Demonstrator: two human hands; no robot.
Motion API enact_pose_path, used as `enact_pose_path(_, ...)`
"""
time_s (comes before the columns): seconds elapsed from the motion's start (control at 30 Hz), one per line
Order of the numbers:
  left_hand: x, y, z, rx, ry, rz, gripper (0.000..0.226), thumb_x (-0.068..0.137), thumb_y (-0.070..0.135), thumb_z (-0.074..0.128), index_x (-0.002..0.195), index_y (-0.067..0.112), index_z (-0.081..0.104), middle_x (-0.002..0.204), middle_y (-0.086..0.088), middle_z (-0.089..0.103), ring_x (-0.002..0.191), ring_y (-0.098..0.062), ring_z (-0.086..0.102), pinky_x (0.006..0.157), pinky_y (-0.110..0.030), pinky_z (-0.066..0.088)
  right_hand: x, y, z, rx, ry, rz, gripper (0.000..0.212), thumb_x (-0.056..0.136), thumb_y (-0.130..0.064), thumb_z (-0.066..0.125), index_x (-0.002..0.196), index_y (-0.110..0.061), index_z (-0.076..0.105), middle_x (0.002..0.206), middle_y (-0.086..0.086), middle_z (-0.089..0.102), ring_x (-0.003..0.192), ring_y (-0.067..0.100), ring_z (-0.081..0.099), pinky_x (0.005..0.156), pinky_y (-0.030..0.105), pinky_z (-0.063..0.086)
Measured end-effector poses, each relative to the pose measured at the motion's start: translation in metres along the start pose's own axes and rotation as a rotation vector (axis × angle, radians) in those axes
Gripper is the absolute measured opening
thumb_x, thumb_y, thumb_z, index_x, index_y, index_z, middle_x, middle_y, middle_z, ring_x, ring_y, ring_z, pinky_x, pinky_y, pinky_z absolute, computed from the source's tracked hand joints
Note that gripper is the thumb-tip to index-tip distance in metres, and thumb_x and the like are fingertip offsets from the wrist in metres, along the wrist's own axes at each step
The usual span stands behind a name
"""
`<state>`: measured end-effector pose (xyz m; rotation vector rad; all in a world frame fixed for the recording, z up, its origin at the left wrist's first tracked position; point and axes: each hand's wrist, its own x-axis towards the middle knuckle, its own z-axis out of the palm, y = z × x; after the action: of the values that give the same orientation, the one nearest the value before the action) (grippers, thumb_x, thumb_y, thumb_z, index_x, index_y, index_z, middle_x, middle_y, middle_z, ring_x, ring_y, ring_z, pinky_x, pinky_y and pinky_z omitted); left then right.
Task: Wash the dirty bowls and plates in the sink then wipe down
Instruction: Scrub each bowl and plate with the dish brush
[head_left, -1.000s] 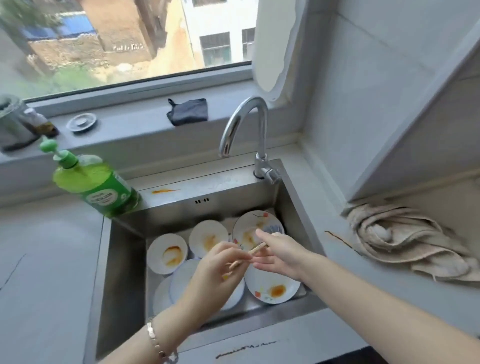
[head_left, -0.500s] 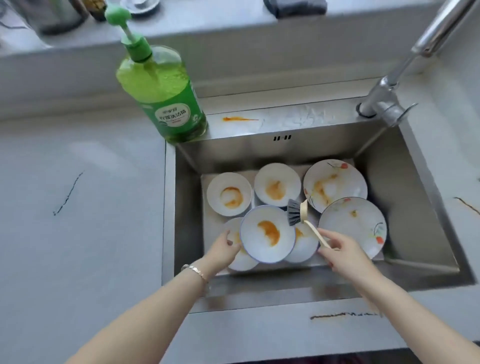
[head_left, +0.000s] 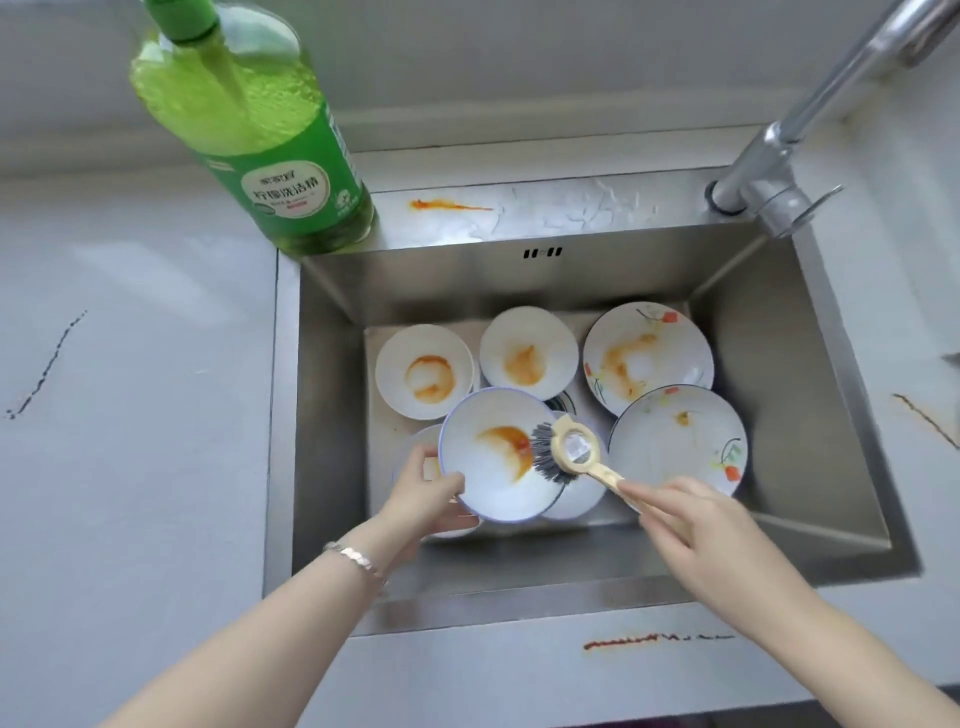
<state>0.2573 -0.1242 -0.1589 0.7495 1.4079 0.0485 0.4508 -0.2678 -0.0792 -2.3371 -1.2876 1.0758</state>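
Note:
Several dirty white dishes with orange stains lie in the steel sink (head_left: 332, 426). My left hand (head_left: 426, 493) grips the near-left rim of a blue-rimmed bowl (head_left: 483, 483), tilted up toward me. My right hand (head_left: 680, 514) holds the cream handle of a dish brush (head_left: 563, 449), whose dark bristles touch the orange smear inside that bowl. Two small white bowls (head_left: 425, 370) (head_left: 527, 353) sit at the back. Two floral plates (head_left: 647, 356) (head_left: 678, 439) overlap on the right. More dishes lie partly hidden under the held bowl.
A green dish-soap bottle (head_left: 270, 145) stands at the sink's back-left corner. The faucet (head_left: 779, 171) rises at the back right. Orange smears mark the back ledge (head_left: 449, 206), the front counter (head_left: 654, 640) and the right counter (head_left: 924, 421).
The view has dropped closer over the sink. My left hand has tilted the blue-rimmed bowl up, and my right hand has brought the brush's bristles down onto its stain.

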Motion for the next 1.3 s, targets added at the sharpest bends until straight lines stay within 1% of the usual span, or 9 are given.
enact_pose_path(0.17,-0.065,0.032,-0.005,-0.055,-0.015,0.127,0.033,0.084,-0.009,0.044,0.101,0.019,0.042,0.093,-0.012,0.058,0.069,-0.028,0.064,0.054,-0.033,0.057,0.015,-0.04,-0.025,-0.332,0.013,-0.11,0.04,0.097,-0.022,0.041,0.131,-0.042,0.046,0.088,-0.002,0.038,0.078,0.026,0.05,0.054,0.03,0.032)
enact_pose_path(0.3,-0.11,0.048,0.004,-0.146,-0.04,0.178,0.049,0.082,-0.012,0.045,0.112,0.027,0.042,0.095,-0.011,0.06,0.076,-0.034,0.066,0.06,-0.04,0.059,0.001,-0.064,-0.04,-0.516,0.049,-0.297,0.053,0.07,-0.01,0.074,0.115,-0.036,0.062,0.075,-0.003,0.03,0.054,0.021,0.031,0.04,0.021,0.011)
enact_pose_path(0.4,-0.134,0.057,0.014,-0.199,-0.098,0.244,0.069,0.077,-0.012,0.053,0.124,0.036,0.04,0.101,-0.016,0.064,0.079,-0.037,0.068,0.061,-0.041,0.058,-0.033,-0.071,-0.043,-0.323,-0.114,-0.316,0.054,0.092,-0.009,0.039,0.136,-0.04,0.039,0.09,-0.001,0.034,0.077,0.026,0.042,0.059,0.033,0.037)
enact_pose_path(0.53,-0.154,0.064,0.035,-0.123,-0.144,0.311,0.077,0.08,-0.016,0.05,0.133,0.039,0.039,0.11,-0.018,0.06,0.073,-0.03,0.068,0.058,-0.036,0.057,-0.018,-0.073,-0.07,-0.305,-0.028,-0.337,0.051,0.095,-0.013,0.038,0.137,-0.042,0.039,0.096,0.003,0.045,0.097,0.03,0.053,0.077,0.034,0.041)
enact_pose_path(0.77,-0.167,0.073,0.038,-0.088,-0.087,0.361,0.084,0.074,-0.017,0.054,0.122,0.051,0.045,0.11,-0.017,0.053,0.073,-0.025,0.07,0.058,-0.038,0.058,-0.042,-0.069,-0.079,-0.139,-0.165,-0.377,0.046,0.095,-0.014,0.041,0.132,-0.04,0.047,0.088,-0.003,0.048,0.091,0.02,0.046,0.079,0.03,0.04)
enact_pose_path(0.87,-0.17,0.069,0.044,-0.118,-0.126,0.327,0.081,0.078,-0.017,0.051,0.13,0.044,0.041,0.099,-0.015,0.057,0.065,-0.026,0.069,0.058,-0.036,0.058,-0.015,-0.061,-0.084,-0.152,-0.042,-0.281,0.045,0.094,-0.012,0.043,0.129,-0.039,0.052,0.089,0.003,0.052,0.097,0.023,0.051,0.083,0.033,0.042)
enact_pose_path(1.0,-0.171,0.069,0.031,-0.118,-0.061,0.355,0.086,0.071,-0.015,0.059,0.127,0.048,0.044,0.112,-0.019,0.053,0.076,-0.03,0.07,0.06,-0.04,0.058,-0.044,-0.057,-0.075,-0.067,-0.112,-0.31,0.043,0.096,-0.014,0.043,0.129,-0.041,0.05,0.074,-0.012,0.041,0.075,0.004,0.042,0.072,0.026,0.035)
enact_pose_path(1.17,-0.175,0.064,0.043,-0.122,-0.151,0.314,0.079,0.08,-0.015,0.05,0.134,0.041,0.036,0.095,-0.017,0.064,0.071,-0.029,0.068,0.059,-0.035,0.057,-0.02,-0.065,-0.08,-0.005,0.011,-0.22,0.04,0.094,-0.011,0.047,0.126,-0.033,0.056,0.088,0.001,0.055,0.091,0.018,0.049,0.079,0.03,0.041)
enact_pose_path(1.3,-0.175,0.069,0.036,-0.107,-0.07,0.356,0.081,0.078,-0.016,0.051,0.13,0.046,0.038,0.105,-0.017,0.057,0.079,-0.029,0.068,0.059,-0.036,0.058,-0.054,-0.064,-0.074,-0.045,-0.094,-0.249,0.042,0.095,-0.014,0.042,0.129,-0.037,0.052,0.104,0.0,0.06,0.099,0.018,0.052,0.08,0.028,0.043)
